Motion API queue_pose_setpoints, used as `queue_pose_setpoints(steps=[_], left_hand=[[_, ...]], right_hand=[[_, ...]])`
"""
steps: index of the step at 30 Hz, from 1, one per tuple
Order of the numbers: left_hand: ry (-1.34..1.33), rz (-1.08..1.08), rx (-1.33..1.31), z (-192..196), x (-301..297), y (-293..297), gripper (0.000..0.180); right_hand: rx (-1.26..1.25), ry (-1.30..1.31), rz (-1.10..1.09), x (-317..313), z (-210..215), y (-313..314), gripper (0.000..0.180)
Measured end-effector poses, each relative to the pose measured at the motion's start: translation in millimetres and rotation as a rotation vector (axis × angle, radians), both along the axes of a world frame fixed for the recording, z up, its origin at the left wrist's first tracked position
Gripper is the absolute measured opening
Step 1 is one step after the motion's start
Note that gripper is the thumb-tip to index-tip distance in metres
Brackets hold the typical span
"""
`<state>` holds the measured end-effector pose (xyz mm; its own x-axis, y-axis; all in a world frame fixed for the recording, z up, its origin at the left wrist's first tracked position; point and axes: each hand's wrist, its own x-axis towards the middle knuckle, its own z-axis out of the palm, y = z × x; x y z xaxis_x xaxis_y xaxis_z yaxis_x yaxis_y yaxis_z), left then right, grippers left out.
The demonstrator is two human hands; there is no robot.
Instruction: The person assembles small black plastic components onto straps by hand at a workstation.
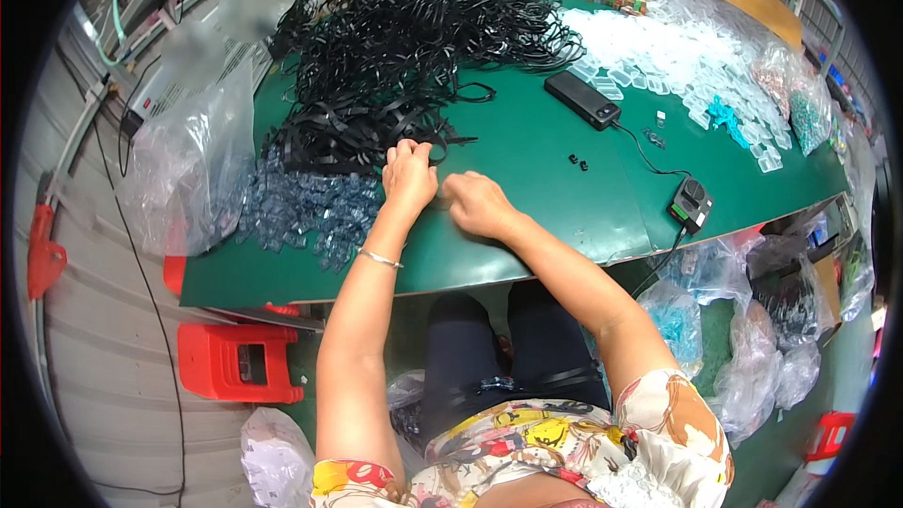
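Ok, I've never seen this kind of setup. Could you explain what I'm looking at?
There's no machine: the left grip and right grip are simply bare human hands. The single picture comes from a wide fisheye camera worn on the head, looking down, so straight edges bend.

On the green table lie tangled black straps toward the far side, blue-grey pieces nearer on the left, and clear pieces on the far right. A black box lies right of centre.

The left grip is at the straps' near edge; the right is curled beside it. Whether either holds something small, I can't tell.
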<state>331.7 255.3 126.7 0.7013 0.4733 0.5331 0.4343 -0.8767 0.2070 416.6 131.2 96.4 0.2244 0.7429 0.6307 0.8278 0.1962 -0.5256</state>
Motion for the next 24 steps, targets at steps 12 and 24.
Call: queue_pose_setpoints(steps=[12,24], left_hand=[[-0.584,-0.345,-0.723,27,0,14,0.017],[-1.107,-0.223,-1.371,6,-2,-40,0.013]], right_hand=[[0.006,0.431,-0.066,9,-10,14,0.018],[-0.338,1.591,0.628,8,14,-4,0.017]])
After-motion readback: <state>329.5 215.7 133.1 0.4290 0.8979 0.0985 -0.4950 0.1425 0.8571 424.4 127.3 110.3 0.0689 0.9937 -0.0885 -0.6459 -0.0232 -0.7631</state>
